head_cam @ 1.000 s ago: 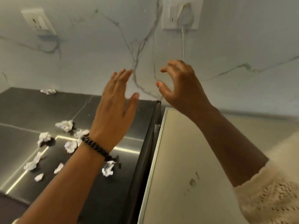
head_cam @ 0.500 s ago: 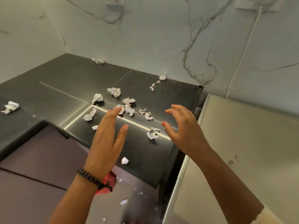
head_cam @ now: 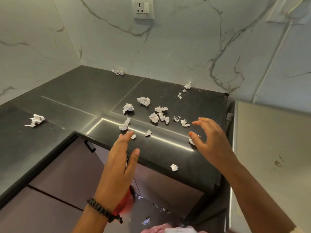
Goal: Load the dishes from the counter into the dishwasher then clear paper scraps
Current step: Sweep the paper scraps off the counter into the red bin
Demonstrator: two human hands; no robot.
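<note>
Both hands hang above the front edge of the dark surface [head_cam: 67, 91] and hold nothing. The left hand [head_cam: 117, 167] has straight fingers; the right hand [head_cam: 212, 142] has loosely curved, spread fingers. Crumpled paper scraps [head_cam: 158, 115] lie scattered on the surface, most just beyond the fingertips. One scrap [head_cam: 174, 167] lies near the front edge, between the hands. Another scrap [head_cam: 36, 119] lies well apart at the left.

Both hands hover over a dark glossy stone tabletop [head_cam: 70, 101], holding nothing. Left hand [head_cam: 119, 167] has straight fingers and a black beaded bracelet [head_cam: 102, 211]; right hand [head_cam: 210, 140] has loosely curled fingers. Crumpled white paper scraps [head_cam: 143, 101] lie scattered on the tabletop, a few on the floor. White wall socket [head_cam: 143, 7] on the marble wall.
</note>
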